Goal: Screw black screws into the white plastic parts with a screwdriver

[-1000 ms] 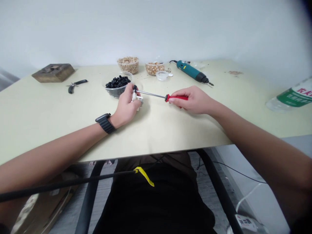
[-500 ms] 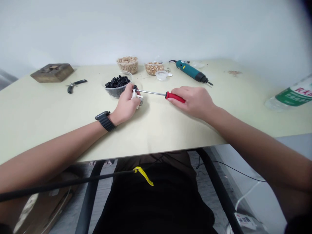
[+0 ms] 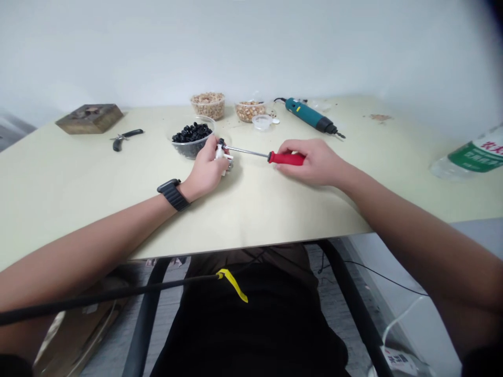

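Note:
My left hand [image 3: 208, 167] is closed on a small white part [image 3: 220, 155] with a black piece [image 3: 220, 142] at its top. In my right hand [image 3: 314, 161] is a screwdriver [image 3: 286, 158] with a red handle, gripped by the fingers around the handle. Its metal shaft points left, and the tip meets the black piece; my left fingers partly hide the white part. Just behind my left hand stands a clear bowl [image 3: 190, 134] of shiny black pieces.
Pliers [image 3: 124, 137] and a dark wooden block [image 3: 89, 119] lie at the left. Along the back are two tubs of tan bits [image 3: 208, 106], [image 3: 250, 110] a small clear cup [image 3: 262, 122] and a green power tool [image 3: 310, 116]. A bottle [image 3: 471, 154] lies at the right.
My right fingers have loosened and shifted on the screwdriver, so more of its red handle shows. The shaft still meets the black piece, and my left hand keeps its hold.

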Demonstrator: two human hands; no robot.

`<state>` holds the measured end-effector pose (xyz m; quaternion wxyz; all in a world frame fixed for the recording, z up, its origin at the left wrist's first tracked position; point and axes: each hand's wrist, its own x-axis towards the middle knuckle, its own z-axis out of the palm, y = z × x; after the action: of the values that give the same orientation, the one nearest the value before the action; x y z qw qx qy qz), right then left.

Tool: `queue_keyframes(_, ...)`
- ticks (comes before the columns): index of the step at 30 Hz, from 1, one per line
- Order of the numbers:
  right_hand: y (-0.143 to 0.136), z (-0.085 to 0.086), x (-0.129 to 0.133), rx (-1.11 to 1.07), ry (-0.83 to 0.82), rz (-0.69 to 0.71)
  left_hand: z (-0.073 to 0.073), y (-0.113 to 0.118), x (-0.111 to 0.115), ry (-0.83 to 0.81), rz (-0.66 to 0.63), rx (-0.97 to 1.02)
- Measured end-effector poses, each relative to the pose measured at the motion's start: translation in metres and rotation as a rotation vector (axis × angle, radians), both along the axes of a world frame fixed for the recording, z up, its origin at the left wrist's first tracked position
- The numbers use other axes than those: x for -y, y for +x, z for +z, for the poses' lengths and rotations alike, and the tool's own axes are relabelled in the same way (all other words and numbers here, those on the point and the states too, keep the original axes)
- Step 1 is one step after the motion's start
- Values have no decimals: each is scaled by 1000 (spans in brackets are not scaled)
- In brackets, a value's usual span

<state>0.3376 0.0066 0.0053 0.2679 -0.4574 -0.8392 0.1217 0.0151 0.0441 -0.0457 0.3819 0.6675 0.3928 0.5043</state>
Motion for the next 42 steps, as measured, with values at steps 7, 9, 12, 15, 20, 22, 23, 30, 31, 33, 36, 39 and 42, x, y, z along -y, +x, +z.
queue_keyframes(7,-1,-7,7,258,263,-114,1,-2,-2,-4,-17,4)
queue_keyframes(9,-5,-5,6,158,141,-79,2,-3,-3,16,-19,-26)
queue_keyframes(12,-10,0,2,-8,-127,-43,2,-5,-5,43,-20,-66)
queue_keyframes(15,-9,6,-2,-93,-398,7,0,-6,-7,67,-18,-83)
queue_keyframes(20,-2,5,-2,-41,-181,35,-2,-7,-9,70,-40,-85)
queue_keyframes(22,-4,0,3,47,32,-9,-1,-7,-8,52,-57,-87)
queue_keyframes(23,-5,-2,7,114,127,-52,0,-7,-8,41,-64,-82)
queue_keyframes(30,-21,-5,20,236,166,-126,4,-4,-3,-14,-27,2)
queue_keyframes(31,-22,-4,17,177,105,-101,5,-4,-2,-16,-22,11)
queue_keyframes(33,-21,-1,11,58,-20,-59,5,-4,-2,-12,-26,13)
queue_keyframes(36,-17,4,2,-84,-304,22,4,-5,-2,19,-33,-13)
queue_keyframes(39,-12,8,-3,-170,-594,81,5,-5,-1,14,-32,-25)
queue_keyframes(42,-9,9,1,-111,-431,50,8,-2,2,-35,-31,-3)
